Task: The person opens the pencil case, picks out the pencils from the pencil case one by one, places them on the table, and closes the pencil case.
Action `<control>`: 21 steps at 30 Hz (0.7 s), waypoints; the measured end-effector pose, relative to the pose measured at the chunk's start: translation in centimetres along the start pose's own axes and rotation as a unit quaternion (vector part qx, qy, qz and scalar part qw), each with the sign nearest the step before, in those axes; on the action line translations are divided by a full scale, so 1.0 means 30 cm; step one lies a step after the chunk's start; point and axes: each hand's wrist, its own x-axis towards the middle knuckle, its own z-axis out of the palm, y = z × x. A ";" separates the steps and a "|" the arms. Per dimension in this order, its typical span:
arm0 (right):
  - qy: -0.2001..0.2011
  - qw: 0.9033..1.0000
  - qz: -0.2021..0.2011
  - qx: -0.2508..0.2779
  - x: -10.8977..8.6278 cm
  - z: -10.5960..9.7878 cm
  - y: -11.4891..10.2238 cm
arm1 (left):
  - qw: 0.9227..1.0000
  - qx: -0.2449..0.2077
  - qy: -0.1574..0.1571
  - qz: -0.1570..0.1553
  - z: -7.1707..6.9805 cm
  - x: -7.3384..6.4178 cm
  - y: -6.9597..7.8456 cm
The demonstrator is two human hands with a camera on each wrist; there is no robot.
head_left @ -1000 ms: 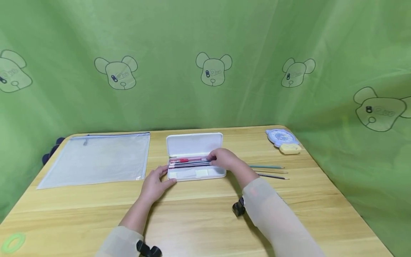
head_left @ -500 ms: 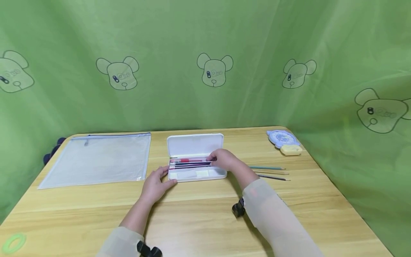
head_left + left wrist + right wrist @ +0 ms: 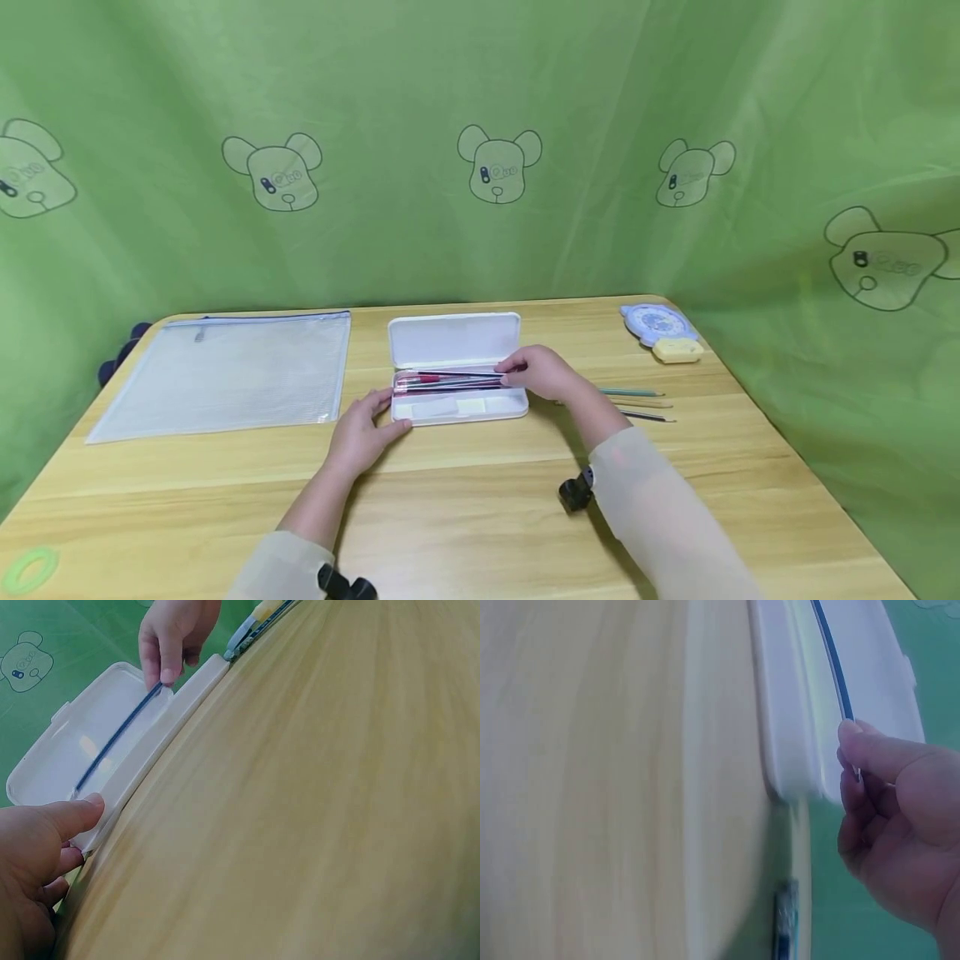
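Note:
A white pencil case (image 3: pixel 495 407) lies with its lid raised, several pencils and a red-marked pen (image 3: pixel 429 378) inside. My left hand (image 3: pixel 360 433) grips its left end, thumb over the front rim and fingers round the end in the left wrist view. Between thumb and fingertips, my right hand (image 3: pixel 547 372) pinches one end of a dark pencil (image 3: pixel 835 667). That pencil slants across the case over the other pencils, its far end close to my left thumb in the left wrist view.
Right of the case lie a teal pencil (image 3: pixel 637 392), a yellowish one (image 3: pixel 656 406) and a dark one (image 3: pixel 648 415). Behind them sit a light-blue round eared object (image 3: pixel 656 321) and a pale yellow block (image 3: pixel 677 349). A clear zip pouch (image 3: pixel 240 375) and green ring (image 3: pixel 32 568) are leftward.
My right hand has shifted slightly right, and the dark pencil it pinches now shows above the others in the case. My left hand stays at the case's left end.

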 end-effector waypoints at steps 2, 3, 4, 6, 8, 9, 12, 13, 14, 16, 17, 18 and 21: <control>0.006 1.000 -0.002 0.011 -0.018 -0.019 0.016 | 1.000 0.000 -0.001 -0.002 0.000 0.000 0.001; 0.010 1.000 -0.005 0.013 -0.026 -0.029 0.027 | 1.000 0.000 -0.002 -0.004 0.000 0.000 0.001; 0.014 1.000 -0.007 0.014 -0.036 -0.040 0.038 | 1.000 0.000 -0.002 -0.005 0.000 0.000 0.001; 0.021 1.000 -0.008 0.015 -0.058 -0.065 0.058 | 1.000 0.000 -0.003 -0.007 0.000 0.002 -0.001; 0.028 0.999 -0.010 0.010 -0.083 -0.092 0.080 | 1.000 0.002 -0.004 -0.008 0.000 0.001 -0.002; 0.031 0.999 -0.010 0.006 -0.097 -0.105 0.090 | 1.000 0.003 -0.005 -0.008 0.000 0.001 -0.003; 0.039 0.999 0.001 -0.006 -0.143 -0.145 0.124 | 1.000 0.004 -0.006 -0.008 0.000 0.001 -0.004; 0.043 0.999 0.005 -0.013 -0.158 -0.159 0.139 | 1.000 0.004 -0.007 -0.008 0.000 0.001 -0.004; 0.046 0.999 0.008 -0.017 -0.174 -0.172 0.152 | 1.000 0.004 -0.007 -0.007 0.000 0.001 -0.004; 0.053 0.998 0.016 -0.025 -0.205 -0.196 0.181 | 1.000 0.004 -0.007 -0.006 0.001 0.002 -0.005; 0.056 0.998 0.018 -0.027 -0.222 -0.207 0.196 | 1.000 0.004 -0.007 -0.005 0.001 0.002 -0.005; 0.060 0.998 0.019 -0.032 -0.239 -0.218 0.210 | 1.000 0.004 -0.007 -0.005 0.001 0.003 -0.005; 0.070 0.997 0.024 -0.037 -0.291 -0.245 0.253 | 1.000 0.005 -0.007 -0.003 0.001 0.003 -0.006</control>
